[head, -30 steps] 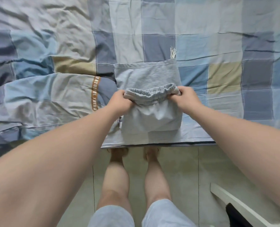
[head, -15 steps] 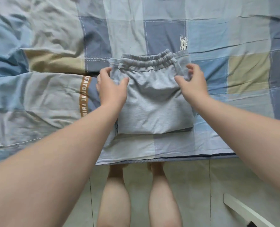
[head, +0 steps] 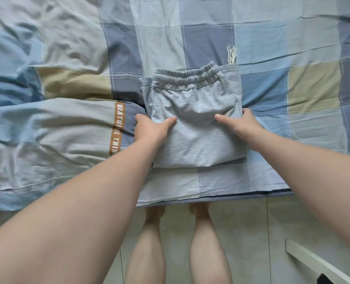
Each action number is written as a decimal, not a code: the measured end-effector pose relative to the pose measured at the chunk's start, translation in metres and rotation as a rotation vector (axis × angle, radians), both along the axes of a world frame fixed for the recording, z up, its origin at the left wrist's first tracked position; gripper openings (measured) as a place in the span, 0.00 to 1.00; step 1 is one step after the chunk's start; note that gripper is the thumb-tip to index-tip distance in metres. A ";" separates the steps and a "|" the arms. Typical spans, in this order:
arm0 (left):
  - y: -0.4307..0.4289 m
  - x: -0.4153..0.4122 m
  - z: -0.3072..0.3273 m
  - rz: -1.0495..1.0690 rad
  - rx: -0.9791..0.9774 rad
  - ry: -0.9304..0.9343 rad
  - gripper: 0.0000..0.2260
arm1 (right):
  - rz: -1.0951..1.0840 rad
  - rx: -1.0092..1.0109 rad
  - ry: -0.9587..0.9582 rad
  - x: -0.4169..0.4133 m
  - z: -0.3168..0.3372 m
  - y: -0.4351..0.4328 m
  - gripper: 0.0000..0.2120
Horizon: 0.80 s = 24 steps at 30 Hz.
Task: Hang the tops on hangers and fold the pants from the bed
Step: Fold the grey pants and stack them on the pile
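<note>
**Two hands gripping one folded pair of pants**

The left hand [head: 149, 129] and right hand [head: 244, 126] are each pinching a side edge of the pants [head: 194, 138], thumbs on top. The single grey bundle is lying between them near the bed's [head: 293, 48] edge, its long axis running away from the person and its waistband [head: 187, 76] pointing to the far side.
</note>
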<state>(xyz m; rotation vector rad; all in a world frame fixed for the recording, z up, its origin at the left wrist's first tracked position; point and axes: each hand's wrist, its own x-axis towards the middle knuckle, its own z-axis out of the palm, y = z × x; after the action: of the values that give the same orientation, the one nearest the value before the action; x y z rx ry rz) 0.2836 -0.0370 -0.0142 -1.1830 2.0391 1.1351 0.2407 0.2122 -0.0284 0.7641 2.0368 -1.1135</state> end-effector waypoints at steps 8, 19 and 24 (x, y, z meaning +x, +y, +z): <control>-0.015 0.005 0.011 0.076 0.362 0.023 0.20 | -0.237 -0.184 -0.071 0.018 0.008 -0.016 0.20; -0.044 0.063 0.153 -0.009 0.527 -0.328 0.14 | -0.513 -0.354 -0.377 0.118 0.181 -0.029 0.13; -0.044 0.091 0.229 -0.071 0.623 -0.400 0.16 | -0.703 -0.437 -0.328 0.184 0.274 -0.025 0.11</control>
<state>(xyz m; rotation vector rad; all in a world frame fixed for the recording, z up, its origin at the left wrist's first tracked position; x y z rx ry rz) 0.3749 -0.0808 0.2143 -0.9135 1.2812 1.2496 0.4245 0.1868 0.2451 1.3655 1.1975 -1.6107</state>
